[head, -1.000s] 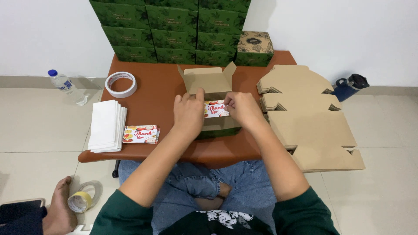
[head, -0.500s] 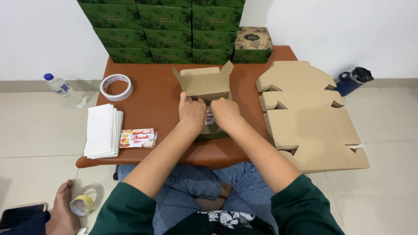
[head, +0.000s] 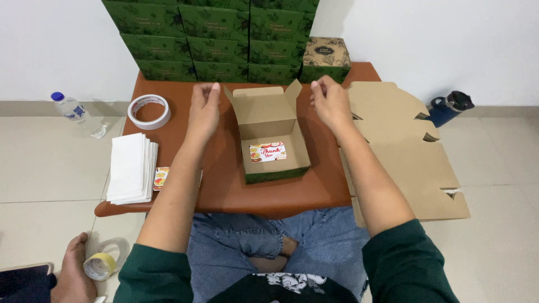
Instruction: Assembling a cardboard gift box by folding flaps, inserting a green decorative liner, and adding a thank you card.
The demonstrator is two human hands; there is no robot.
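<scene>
We see a small green carton (head: pixel 273 147) w/ brown inside sitting open at the centre of the reddish-brown surface (head: pixel 224 191), lid flaps up, a white-and-red card (head: pixel 268 151) flat on its bottom. Left hand (head: pixel 203 109) and right hand (head: pixel 330 102) hover either side of the lid, fingers loosely apart, holding nothing. Green boxes (head: pixel 213 39) stack along the back wall; one brown-topped box (head: pixel 326 58) at their right end. Flat brown blanks (head: pixel 410 157) overhang the right edge. Left side: tape roll (head: pixel 149 111), white stack (head: pixel 131 168). Bare room in front of the carton. Tile floor, water bottle (head: pixel 68 106) by the wall. Another person's hand (head: pixel 76 269) low left, by a tape roll.
</scene>
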